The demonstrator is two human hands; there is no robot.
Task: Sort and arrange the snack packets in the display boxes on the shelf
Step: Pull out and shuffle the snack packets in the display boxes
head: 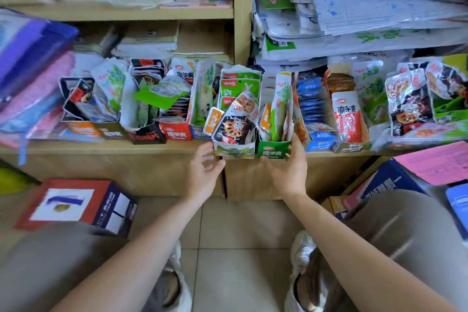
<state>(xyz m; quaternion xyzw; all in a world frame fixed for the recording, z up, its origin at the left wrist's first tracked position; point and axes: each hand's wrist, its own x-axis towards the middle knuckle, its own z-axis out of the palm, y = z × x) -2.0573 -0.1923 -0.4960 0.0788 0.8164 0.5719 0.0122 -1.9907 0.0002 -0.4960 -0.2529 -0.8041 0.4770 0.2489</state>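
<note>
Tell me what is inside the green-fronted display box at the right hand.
Tall green-and-white packets stand upright inside the green-fronted display box, an orange packet at its left. The box front hides their lower ends.

I see glossy crinkled plastic snack packets (278, 109) inside the printed cardboard green box (273, 150). Under it, matt pale wood shelf (101, 147). Below, smooth shiny floor tiles (240, 248).

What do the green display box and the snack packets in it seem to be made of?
The green display box: likely thin printed cardboard, fairly matte, with flat folded walls. The snack packets: probably glossy plastic film, since they crinkle and reflect light.
</note>
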